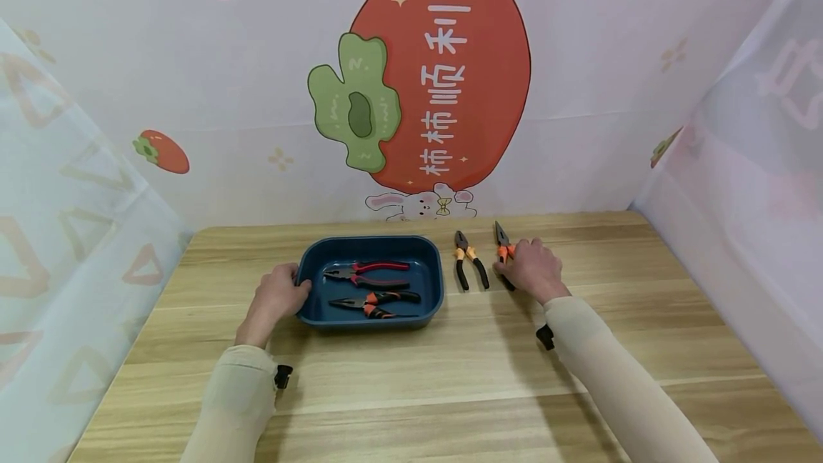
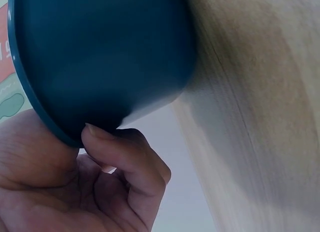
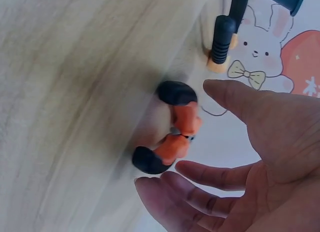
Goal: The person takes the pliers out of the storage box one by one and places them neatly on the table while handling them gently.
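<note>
My left hand (image 1: 276, 299) pinches the left end of a dark blue basin (image 1: 371, 324), its thumb and fingers on the rim, as the left wrist view shows close up. Inside lie red-and-black pliers (image 1: 379, 281) and, nearer me, orange-and-black long-nose pliers (image 1: 379, 298). My right hand (image 1: 536, 270) is at another pair of orange-and-black long-nose pliers (image 1: 500, 236) on the table. In the right wrist view, its thumb and fingers are spread on either side of the handles (image 3: 186, 119). Between basin and right hand lie pliers with black-and-yellow handles (image 1: 460, 254).
All this stands toward the far edge of a wood-grain table (image 1: 411, 391). A white printed sheet (image 1: 257, 91) with a big persimmon drawing rises behind it, and similar sheets flank both sides. A dark wrist device (image 1: 283, 376) sits on each sleeve.
</note>
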